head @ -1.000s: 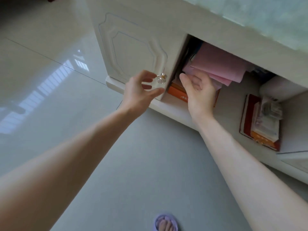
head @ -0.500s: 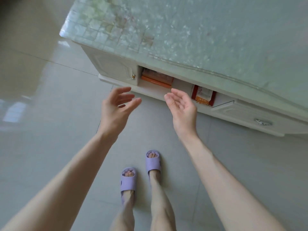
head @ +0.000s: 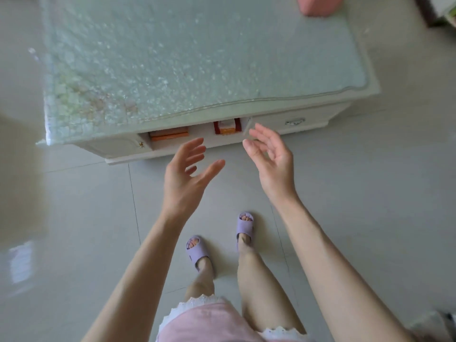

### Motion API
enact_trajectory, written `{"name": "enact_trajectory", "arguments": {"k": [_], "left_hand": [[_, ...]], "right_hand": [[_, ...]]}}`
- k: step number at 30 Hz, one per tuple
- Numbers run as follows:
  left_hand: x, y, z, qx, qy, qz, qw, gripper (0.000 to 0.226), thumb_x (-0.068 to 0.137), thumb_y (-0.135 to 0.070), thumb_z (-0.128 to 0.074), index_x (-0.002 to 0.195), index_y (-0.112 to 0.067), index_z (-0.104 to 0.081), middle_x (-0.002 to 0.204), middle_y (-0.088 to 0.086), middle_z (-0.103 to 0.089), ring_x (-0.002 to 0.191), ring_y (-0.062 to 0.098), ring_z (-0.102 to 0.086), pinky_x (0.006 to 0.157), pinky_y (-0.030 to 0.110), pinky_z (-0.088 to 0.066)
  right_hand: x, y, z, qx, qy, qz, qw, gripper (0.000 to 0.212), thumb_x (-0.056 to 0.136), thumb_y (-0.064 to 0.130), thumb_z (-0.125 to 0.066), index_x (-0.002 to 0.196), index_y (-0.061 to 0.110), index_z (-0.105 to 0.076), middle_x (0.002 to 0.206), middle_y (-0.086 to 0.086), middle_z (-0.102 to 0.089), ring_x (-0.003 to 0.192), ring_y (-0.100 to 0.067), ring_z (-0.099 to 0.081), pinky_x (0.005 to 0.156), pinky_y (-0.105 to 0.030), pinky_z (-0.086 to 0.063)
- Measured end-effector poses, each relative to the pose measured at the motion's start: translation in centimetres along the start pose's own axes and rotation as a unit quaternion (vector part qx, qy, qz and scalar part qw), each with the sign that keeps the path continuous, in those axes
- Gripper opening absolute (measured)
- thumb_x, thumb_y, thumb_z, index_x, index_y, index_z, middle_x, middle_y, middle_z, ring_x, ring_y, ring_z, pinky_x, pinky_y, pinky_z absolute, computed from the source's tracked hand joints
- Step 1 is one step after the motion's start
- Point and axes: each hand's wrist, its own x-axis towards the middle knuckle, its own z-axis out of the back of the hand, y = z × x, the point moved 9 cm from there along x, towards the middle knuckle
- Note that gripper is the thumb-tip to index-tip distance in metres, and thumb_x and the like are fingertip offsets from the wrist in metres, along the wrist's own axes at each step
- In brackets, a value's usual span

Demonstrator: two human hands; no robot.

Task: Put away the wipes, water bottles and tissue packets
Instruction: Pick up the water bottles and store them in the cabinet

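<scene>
View: A head-worn camera looked straight down at a low white table (head: 308, 119) standing on a pale tiled floor (head: 370, 193).
Table: Its top was a pale green, crackle-patterned glass surface, bare across most of what showed.
Open shelf: The front of the table, on the side nearest the person, had an open compartment between a cupboard door (head: 116, 145) on the left and a drawer (head: 293, 122) on the right.
Shelf contents: An orange box (head: 169, 135) lay at the left end of the opening, just beside the cupboard door. A red and white packet (head: 227, 127) sat at the right end, near the drawer. Whether either was wipes or tissues could not be told.
Pink object: A pink item (head: 320, 6) rested at the far right corner of the table, cut off by the frame edge. It could not be identified.
Left hand: The left hand (head: 185, 178) hovered in front of the table, just below the open shelf. Its grip was released, fingers spread, holding nothing.
Right hand: The right hand (head: 271, 161) hovered in front of the table near the drawer's left edge. Its grip was also released, palm turned inward, holding nothing.
Person: Bare legs, lilac slippers (head: 197, 250) and pink shorts with a white lace hem (head: 209, 322) showed in front of the table.
</scene>
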Motion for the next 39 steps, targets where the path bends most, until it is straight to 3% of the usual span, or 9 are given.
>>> {"name": "enact_trajectory", "arguments": {"k": [3, 9, 13, 21, 31, 36, 39], "left_hand": [[-0.6, -2.7, -2.3, -0.006, 0.027, -0.025, 0.999, 0.045, 0.076, -0.022, -0.080, 0.112, -0.038, -0.058, 0.112, -0.014, -0.066, 0.107, 0.001, -0.062, 0.098, 0.037, -0.049], [-0.8, -8.4, -17.2, 0.024, 0.150, -0.057, 0.987, 0.043, 0.077, -0.022, -0.079, 0.113, -0.035, -0.060, 0.115, -0.006, -0.067, 0.107, 0.003, -0.063, 0.099, 0.038, -0.049], [-0.1, -10.7, -29.3, 0.036, 0.193, -0.055, 0.979, 0.045, 0.069, -0.035, -0.077, 0.111, -0.037, -0.060, 0.113, -0.010, -0.067, 0.105, 0.001, -0.064, 0.098, 0.035, -0.050], [1.7, -16.6, -46.9, 0.029, 0.222, -0.064, 0.972, 0.045, 0.066, -0.040, -0.075, 0.109, -0.038, -0.062, 0.109, -0.011, -0.070, 0.105, 0.001, -0.064, 0.095, 0.032, -0.050], [7.6, -30.7, -65.4, 0.017, 0.281, -0.178, 0.943, 0.039, 0.073, -0.024, -0.076, 0.107, -0.038, -0.060, 0.111, -0.007, -0.067, 0.106, 0.009, -0.064, 0.098, 0.040, -0.050], [12.8, -37.3, -73.5, -0.015, 0.296, -0.226, 0.928, 0.046, 0.068, -0.036, -0.076, 0.111, -0.036, -0.061, 0.111, -0.008, -0.068, 0.105, 0.004, -0.064, 0.097, 0.035, -0.050], [17.3, -40.7, -78.7, -0.022, 0.298, -0.234, 0.925, 0.042, 0.073, -0.030, -0.077, 0.111, -0.036, -0.060, 0.111, -0.008, -0.068, 0.104, 0.002, -0.064, 0.097, 0.033, -0.050]], "right_hand": [[-0.8, 2.0, 2.9, 0.022, -0.023, 0.007, 0.999, 0.036, 0.089, 0.008, -0.066, 0.122, 0.018, -0.054, 0.120, -0.001, -0.061, 0.109, -0.012, -0.060, 0.085, -0.016, -0.048], [-0.8, 4.1, 17.6, 0.060, -0.150, 0.022, 0.987, 0.032, 0.089, 0.010, -0.066, 0.117, 0.022, -0.058, 0.118, 0.003, -0.063, 0.105, -0.007, -0.061, 0.081, -0.012, -0.047], [2.2, 3.8, 28.7, 0.066, -0.199, 0.018, 0.978, 0.030, 0.089, 0.013, -0.066, 0.113, 0.029, -0.059, 0.118, 0.007, -0.063, 0.105, -0.009, -0.061, 0.080, -0.011, -0.046], [9.0, 6.3, 45.4, 0.071, -0.236, 0.028, 0.969, 0.031, 0.090, 0.013, -0.066, 0.106, 0.038, -0.059, 0.112, 0.015, -0.063, 0.097, 0.003, -0.061, 0.075, -0.007, -0.045], [20.6, 15.7, 60.2, 0.094, -0.289, 0.136, 0.943, 0.030, 0.089, 0.010, -0.066, 0.103, 0.035, -0.060, 0.116, 0.009, -0.064, 0.089, 0.006, -0.060, 0.074, -0.005, -0.044], [28.8, 20.8, 66.8, 0.082, -0.293, 0.190, 0.934, 0.027, 0.089, 0.012, -0.066, 0.108, 0.030, -0.062, 0.119, 0.005, -0.065, 0.098, 0.006, -0.062, 0.077, -0.007, -0.045], [35.2, 23.1, 70.7, 0.075, -0.293, 0.194, 0.933, 0.026, 0.089, 0.015, -0.067, 0.111, 0.029, -0.062, 0.118, 0.004, -0.065, 0.102, 0.003, -0.063, 0.079, -0.010, -0.047]]}}
